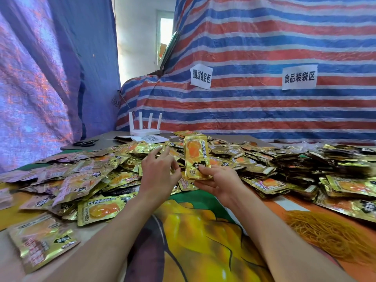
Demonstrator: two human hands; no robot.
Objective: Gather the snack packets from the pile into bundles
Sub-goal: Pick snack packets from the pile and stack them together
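Across the tabletop sprawls a wide, loose pile of gold foil snack packets (101, 174), overlapping and lying at all angles. Over its middle, the right hand (217, 180) pinches the lower end of an upright gold packet stack (196, 157), thumb on the front and fingers behind; whether it is one packet or several pressed together cannot be told. The left hand (158, 171) hovers just beside it above the pile, fingers loosely curled and holding nothing. This looks like the collecting step, early in a bundle. The next move likely calls for the left hand to lift one packet off the heap, turn it to match, and lay it against the held stack. Slippery, overlapping foil may make singling one out awkward. Behind rises a red, white and blue striped tarpaulin (264, 47). A printed yellow and green cloth (203, 231) covers the near table. A heap of thin yellow rubber bands (329, 237) lies at the right, probably for tying. A white four-antenna router (144, 127) and black scissors (85, 142) sit at the far edge, well apart from the hands.
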